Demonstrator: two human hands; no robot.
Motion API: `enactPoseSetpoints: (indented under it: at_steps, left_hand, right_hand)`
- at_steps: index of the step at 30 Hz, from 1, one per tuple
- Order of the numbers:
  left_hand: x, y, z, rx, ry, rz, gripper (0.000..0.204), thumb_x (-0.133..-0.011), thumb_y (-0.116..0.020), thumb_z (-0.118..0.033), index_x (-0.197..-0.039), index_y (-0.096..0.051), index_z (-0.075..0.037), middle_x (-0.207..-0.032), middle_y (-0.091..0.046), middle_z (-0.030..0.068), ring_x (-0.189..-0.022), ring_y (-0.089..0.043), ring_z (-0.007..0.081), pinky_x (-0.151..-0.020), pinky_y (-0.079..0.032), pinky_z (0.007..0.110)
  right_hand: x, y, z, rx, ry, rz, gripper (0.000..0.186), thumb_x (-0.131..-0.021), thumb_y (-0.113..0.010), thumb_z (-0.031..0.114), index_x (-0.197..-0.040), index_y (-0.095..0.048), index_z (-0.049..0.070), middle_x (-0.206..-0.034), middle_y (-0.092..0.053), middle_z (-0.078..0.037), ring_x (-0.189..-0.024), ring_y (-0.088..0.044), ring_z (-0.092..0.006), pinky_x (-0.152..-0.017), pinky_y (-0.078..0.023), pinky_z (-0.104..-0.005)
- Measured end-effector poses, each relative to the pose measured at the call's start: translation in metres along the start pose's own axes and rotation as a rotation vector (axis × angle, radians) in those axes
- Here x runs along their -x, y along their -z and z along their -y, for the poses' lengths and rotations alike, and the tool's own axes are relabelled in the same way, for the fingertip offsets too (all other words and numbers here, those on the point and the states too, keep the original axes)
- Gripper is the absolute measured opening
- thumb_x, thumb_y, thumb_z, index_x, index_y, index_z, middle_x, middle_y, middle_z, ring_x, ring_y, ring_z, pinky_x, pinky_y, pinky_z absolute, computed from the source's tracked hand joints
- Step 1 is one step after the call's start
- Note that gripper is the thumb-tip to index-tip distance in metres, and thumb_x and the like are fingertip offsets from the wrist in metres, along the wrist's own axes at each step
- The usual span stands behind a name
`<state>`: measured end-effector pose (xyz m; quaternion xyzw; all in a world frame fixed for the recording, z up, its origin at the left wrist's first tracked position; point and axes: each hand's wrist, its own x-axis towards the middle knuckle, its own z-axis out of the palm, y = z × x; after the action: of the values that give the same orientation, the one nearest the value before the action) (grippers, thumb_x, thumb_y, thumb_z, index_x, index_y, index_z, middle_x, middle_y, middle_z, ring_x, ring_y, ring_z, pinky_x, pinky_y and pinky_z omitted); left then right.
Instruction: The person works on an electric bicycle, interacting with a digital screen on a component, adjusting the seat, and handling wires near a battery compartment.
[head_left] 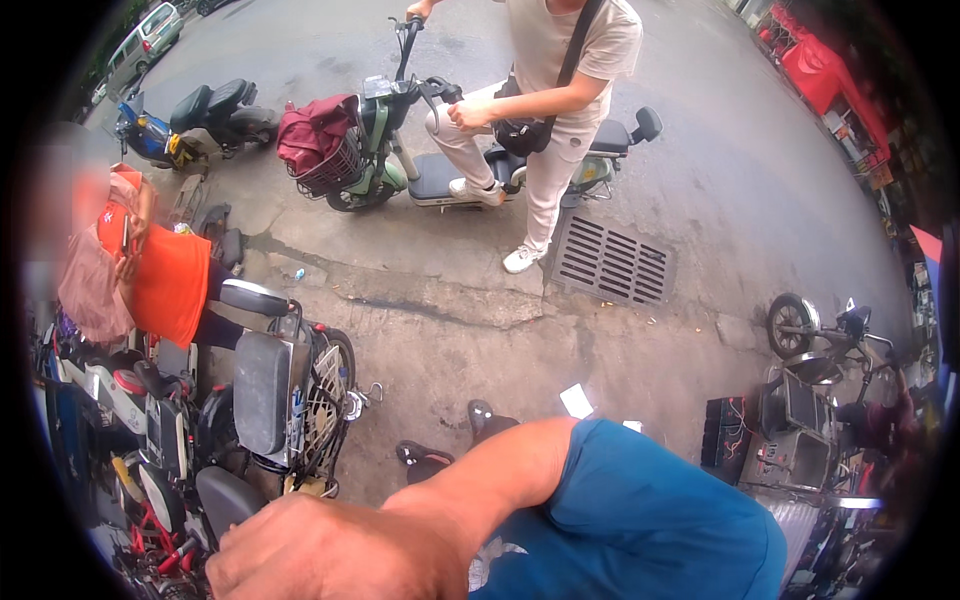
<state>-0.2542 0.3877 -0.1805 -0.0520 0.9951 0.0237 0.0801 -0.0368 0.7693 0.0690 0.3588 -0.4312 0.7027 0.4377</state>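
Observation:
My right hand (315,552) reaches across to the lower left, close to the camera. Its back faces up and its fingers curl under out of sight, so anything in them is hidden. The bare forearm comes out of a blue short sleeve (670,510). Beyond the hand, nearest to it in the picture, are a dark scooter seat (228,497) and a parked electric bike with a grey seat (262,393). Both my dark shoes (484,413) show on the pavement past the forearm. My left hand does not show.
A person in light clothes straddles a green electric scooter (435,178) ahead. Another in an orange vest (170,285) stands left among parked bikes. A drain grate (612,262) lies in the ground. At right are a black battery-like box (728,440) and a parked vehicle (800,425).

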Motion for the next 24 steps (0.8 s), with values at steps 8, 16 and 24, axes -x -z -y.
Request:
enactPoseSetpoints:
  at_steps: [8, 16, 24]
  left_hand:
    - [-0.037, -0.013, 0.032, 0.105, -0.079, 0.045, 0.08, -0.062, -0.077, -0.021, -0.131, -0.043, 0.002, -0.116, -0.058, 0.0286, -0.11, -0.056, 0.0392, -0.095, -0.042, 0.042]
    - [0.001, -0.001, 0.006, 0.018, -0.023, -0.028, 0.077, -0.066, -0.075, -0.023, -0.13, -0.043, 0.004, -0.114, -0.059, 0.0291, -0.109, -0.057, 0.0413, -0.094, -0.042, 0.043]
    - [0.018, 0.015, -0.012, -0.004, 0.079, 0.028, 0.071, -0.065, -0.077, -0.026, -0.122, -0.045, -0.001, -0.116, -0.056, 0.0295, -0.11, -0.053, 0.0431, -0.095, -0.041, 0.045]
  right_hand:
    - [-0.003, -0.012, -0.01, 0.006, 0.039, 0.031, 0.024, -0.089, -0.064, 0.033, -0.097, -0.071, 0.011, -0.081, -0.066, -0.006, -0.068, -0.062, -0.0204, -0.056, -0.045, -0.0341]
    - [0.147, 0.08, -0.075, 0.846, -0.672, 0.16, 0.032, -0.077, -0.072, 0.027, -0.097, -0.062, 0.004, -0.091, -0.061, -0.011, -0.089, -0.06, -0.0311, -0.072, -0.049, -0.0408]
    - [0.355, 0.193, 0.021, 1.14, -1.828, -0.245, 0.043, -0.082, -0.064, 0.037, -0.112, -0.065, 0.006, -0.11, -0.065, -0.017, -0.106, -0.06, -0.033, -0.091, -0.046, -0.0402]
